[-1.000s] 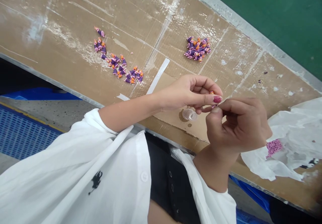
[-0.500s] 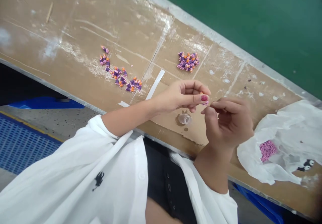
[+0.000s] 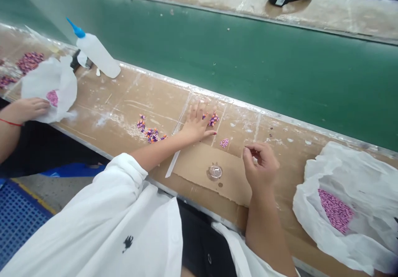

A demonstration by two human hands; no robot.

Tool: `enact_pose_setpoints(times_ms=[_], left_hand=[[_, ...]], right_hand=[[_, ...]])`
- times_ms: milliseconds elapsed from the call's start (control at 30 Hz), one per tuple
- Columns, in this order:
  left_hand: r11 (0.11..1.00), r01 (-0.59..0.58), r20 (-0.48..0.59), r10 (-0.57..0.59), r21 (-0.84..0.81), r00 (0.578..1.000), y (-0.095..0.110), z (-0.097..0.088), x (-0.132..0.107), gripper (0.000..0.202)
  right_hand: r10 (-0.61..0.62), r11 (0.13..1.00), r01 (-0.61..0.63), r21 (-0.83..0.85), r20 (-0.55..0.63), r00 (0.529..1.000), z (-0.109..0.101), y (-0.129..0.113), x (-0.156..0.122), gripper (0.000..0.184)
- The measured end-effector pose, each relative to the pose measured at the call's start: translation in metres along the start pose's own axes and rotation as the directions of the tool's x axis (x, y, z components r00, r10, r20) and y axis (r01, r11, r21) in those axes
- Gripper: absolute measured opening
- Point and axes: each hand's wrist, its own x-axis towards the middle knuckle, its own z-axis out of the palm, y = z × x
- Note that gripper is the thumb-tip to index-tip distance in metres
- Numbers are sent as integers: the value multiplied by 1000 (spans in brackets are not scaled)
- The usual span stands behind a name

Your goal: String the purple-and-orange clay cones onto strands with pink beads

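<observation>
My left hand [image 3: 196,124] reaches out flat, fingers spread, over a pile of small purple, pink and orange pieces [image 3: 213,120] that it partly covers. No piece shows in its grasp. My right hand [image 3: 261,164] is raised at the right end of a cardboard sheet [image 3: 189,167], thumb and forefinger pinched together; anything between them is too small to make out. Between the hands lies a small cluster of pink pieces [image 3: 224,143]. A small clear cup [image 3: 214,171] stands on the cardboard. More purple and orange pieces [image 3: 152,135] lie scattered left of my left forearm.
White wrapping [image 3: 323,173] with many pink pieces [image 3: 336,211] lies at right. Far left, another person's hand [image 3: 27,109] rests by similar wrapping [image 3: 66,80]. A blue-tipped white bottle [image 3: 98,55] leans near the back edge. A green surface [image 3: 230,57] runs behind the table.
My left hand has let go of the small figure-like piece and moved away to the pile, its fingers spreading. My right hand stays pinched. The view has swung up and left.
</observation>
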Motion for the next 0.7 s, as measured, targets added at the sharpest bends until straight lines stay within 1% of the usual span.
enact_pose_setpoints(times_ms=[33,67,167,200,267,400,467,533,600,667,700], left_hand=[[999,-35,42,34,18,999,-2,4,4,90],[997,-65,81,63,28,995,-3,7,9,84],[992,-118,146,111,45,983,-6,16,35,56],[990,-129,150,120,50,981,-6,18,48,51],[990,-127,138,117,61,984,-5,20,80,48],[998,-26,67,21,65,998,1,17,151,46],[998,26,21,-27,52,999,4,12,180,46],[998,58,-30,-57,28,998,5,4,199,50],[998,67,-80,-67,0,995,2,-9,207,51],[998,62,-129,-64,-21,990,-7,-27,206,50],[998,60,-153,-63,-27,986,-14,-38,201,49]], right_hand=[[-20,1000,20,3,-19,1000,-2,-3,1,9],[-47,999,47,3,-35,998,-3,-5,2,9],[-117,993,116,-17,-71,991,-7,-10,6,10],[-133,991,131,-30,-76,988,-8,-11,6,10],[-167,985,162,-61,-81,983,-9,-11,7,11],[-248,965,237,-113,-99,964,-9,-11,8,13],[-289,951,273,-142,-111,951,-9,-10,8,14],[-329,936,307,-172,-116,937,-8,-10,10,14],[-358,923,332,-196,-117,926,-7,-9,11,14],[-374,915,345,-210,-117,920,-6,-9,11,14],[-378,912,349,-214,-117,918,-6,-8,10,14]])
